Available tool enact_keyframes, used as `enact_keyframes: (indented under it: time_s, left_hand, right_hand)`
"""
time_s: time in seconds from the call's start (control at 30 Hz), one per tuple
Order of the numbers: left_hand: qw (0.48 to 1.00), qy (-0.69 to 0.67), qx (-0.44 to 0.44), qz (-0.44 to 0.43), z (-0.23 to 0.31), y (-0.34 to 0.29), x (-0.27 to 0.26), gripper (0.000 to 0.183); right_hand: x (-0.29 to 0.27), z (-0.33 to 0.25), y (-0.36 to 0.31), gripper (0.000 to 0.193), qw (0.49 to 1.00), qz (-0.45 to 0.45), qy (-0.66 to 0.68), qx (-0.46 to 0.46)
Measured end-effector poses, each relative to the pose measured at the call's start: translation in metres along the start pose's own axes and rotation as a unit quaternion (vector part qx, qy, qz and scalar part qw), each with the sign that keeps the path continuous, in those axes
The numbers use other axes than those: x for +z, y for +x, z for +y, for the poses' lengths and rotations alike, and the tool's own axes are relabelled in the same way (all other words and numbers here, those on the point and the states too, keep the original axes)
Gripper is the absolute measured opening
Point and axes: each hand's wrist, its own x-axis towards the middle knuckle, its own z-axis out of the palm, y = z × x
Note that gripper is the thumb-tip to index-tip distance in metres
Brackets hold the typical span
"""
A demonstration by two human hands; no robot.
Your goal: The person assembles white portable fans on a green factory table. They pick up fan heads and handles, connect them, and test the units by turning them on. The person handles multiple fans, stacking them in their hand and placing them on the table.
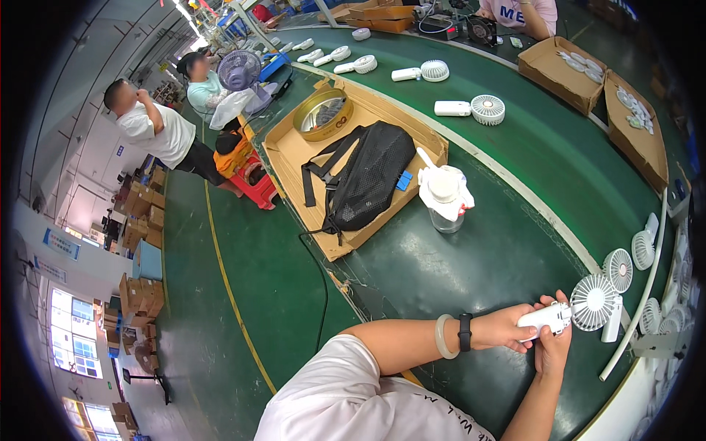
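Observation:
Both my hands grip one white handheld fan (543,320) above the green work surface. My left hand (507,326), with a pale bangle and a dark band on its wrist, is closed around the lower handle. My right hand (553,344) closes on the handle close to the hinge, its fingers partly hidden behind the fan. The round, slotted fan head points away from my hands, to the right. Just past it lie another white fan (618,270) and a further one (644,245).
A cardboard tray (430,140) holds a black mesh bag (371,176) and a round gold tin (323,114). Beside it stands a clear jar (446,219) topped with white cloth. More fans (487,109) line the curved belt. Boxes of white parts (562,77) sit far right; other people are beyond.

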Motion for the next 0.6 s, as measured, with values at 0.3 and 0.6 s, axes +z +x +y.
enact_keyframes:
  time_s: [0.3, 0.6]
  left_hand:
    - [0.9, 0.271, 0.325, 0.103, 0.004, 0.001, 0.001, 0.039]
    - [0.916, 0.181, 0.33, 0.14, 0.0, 0.003, -0.002, 0.035]
  right_hand:
    - [0.002, 0.003, 0.0, 0.081, 0.998, 0.044, -0.033, -0.009]
    - [0.011, -0.007, 0.0, 0.085, 0.998, 0.006, -0.057, 0.009]
